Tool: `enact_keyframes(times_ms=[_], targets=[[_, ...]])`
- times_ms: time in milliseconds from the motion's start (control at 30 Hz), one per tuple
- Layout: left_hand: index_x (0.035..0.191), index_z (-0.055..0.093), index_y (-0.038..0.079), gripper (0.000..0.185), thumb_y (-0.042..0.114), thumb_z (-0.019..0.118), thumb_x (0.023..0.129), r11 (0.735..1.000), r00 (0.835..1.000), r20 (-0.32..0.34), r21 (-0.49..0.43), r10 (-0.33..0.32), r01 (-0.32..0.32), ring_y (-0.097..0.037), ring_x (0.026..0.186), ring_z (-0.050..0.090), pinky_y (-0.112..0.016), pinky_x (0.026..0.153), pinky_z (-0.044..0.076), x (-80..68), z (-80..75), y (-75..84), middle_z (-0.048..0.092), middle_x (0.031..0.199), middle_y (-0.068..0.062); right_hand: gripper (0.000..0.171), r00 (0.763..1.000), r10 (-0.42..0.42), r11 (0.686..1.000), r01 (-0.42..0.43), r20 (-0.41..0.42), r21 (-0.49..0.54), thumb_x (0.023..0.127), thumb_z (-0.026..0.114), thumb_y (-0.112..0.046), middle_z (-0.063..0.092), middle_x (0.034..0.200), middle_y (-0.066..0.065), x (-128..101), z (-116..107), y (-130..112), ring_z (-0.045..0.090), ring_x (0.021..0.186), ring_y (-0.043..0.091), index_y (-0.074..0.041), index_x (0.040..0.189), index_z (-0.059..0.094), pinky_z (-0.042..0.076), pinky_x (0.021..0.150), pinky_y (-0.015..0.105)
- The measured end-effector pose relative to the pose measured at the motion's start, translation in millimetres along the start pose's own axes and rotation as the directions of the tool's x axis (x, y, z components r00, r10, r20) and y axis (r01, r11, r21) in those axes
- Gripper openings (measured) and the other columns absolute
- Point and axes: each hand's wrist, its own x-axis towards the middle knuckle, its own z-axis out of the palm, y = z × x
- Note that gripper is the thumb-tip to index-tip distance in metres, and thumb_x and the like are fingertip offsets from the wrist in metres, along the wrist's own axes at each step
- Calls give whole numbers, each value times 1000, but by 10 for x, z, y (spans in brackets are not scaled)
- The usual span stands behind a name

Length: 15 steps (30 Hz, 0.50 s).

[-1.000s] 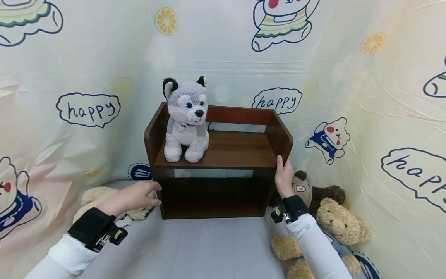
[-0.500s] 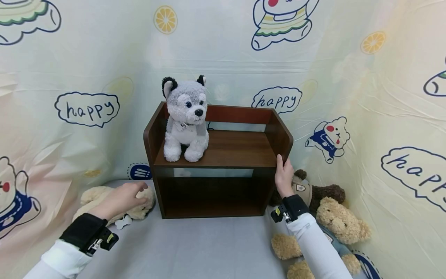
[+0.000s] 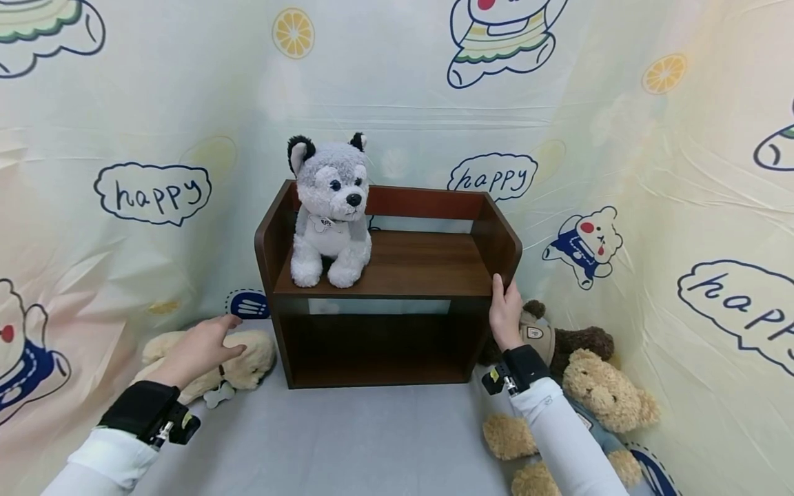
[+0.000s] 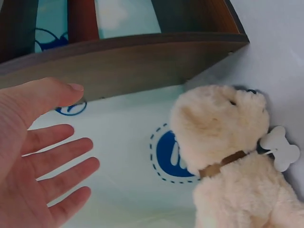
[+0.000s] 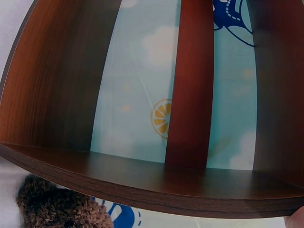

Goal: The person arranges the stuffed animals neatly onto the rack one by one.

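Left hand (image 3: 200, 346) moved away from the brown shelf (image 3: 397, 275), now open over fluffy cream dog (image 3: 245, 358) left of shelf, right hand (image 3: 505, 313) gripping shelf's right edge

This looks like a staged play corner or child's room set rather than a lived-in home. A thin printed backdrop (image 3: 397, 103) with cartoon bears, lemon slices and "happy" bubbles hangs creased around a grey worktop (image 3: 372, 441). A small wooden shelf (image 3: 387, 275) carries a plush husky (image 3: 329, 210), with teddy bears (image 3: 595, 386) and a cream plush dog (image 3: 245, 358) lying beside it.
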Motion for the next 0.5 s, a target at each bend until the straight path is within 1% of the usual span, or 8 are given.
enact_keyframes(times_ms=[133, 333, 400, 500], targets=[[114, 49, -15, 54, 18, 70, 76, 1000, 1000, -19, -14, -25, 24, -48, 97, 51, -53, 76, 45, 10, 20, -75, 53, 110, -34, 49, 1000, 10, 1000, -10, -1, -1, 97, 35, -41, 49, 124, 17, -2, 4, -7, 44, 105, 25, -2, 127, 42, 37, 90, 43], [117, 45, -16, 56, 16, 69, 77, 995, 997, -37, -72, -73, 71, -43, 85, 57, -50, 68, 48, 24, 70, -225, 49, 111, -37, 48, 1000, 23, 1000, -23, -1, 1, 98, 35, -40, 50, 118, 17, -7, 5, -19, 43, 100, 25, -1, 124, 43, 37, 85, 39], [118, 43, -16, 57, 16, 67, 78, 992, 995, -40, -92, -87, 83, -43, 85, 56, -51, 69, 47, 24, 91, -275, 47, 113, -38, 47, 1000, 29, 1000, -29, 1, 1, 98, 35, -40, 50, 117, 16, -8, 5, -21, 43, 99, 25, -2, 125, 43, 36, 84, 38], [121, 41, -17, 58, 16, 65, 79, 989, 994, -46, -111, -100, 95, -46, 92, 53, -54, 75, 45, 15, 127, -330, 45, 116, -39, 48, 999, 34, 999, -34, 1, 2, 98, 34, -40, 49, 116, 16, -6, 6, -19, 42, 98, 24, -2, 125, 43, 36, 83, 38]])
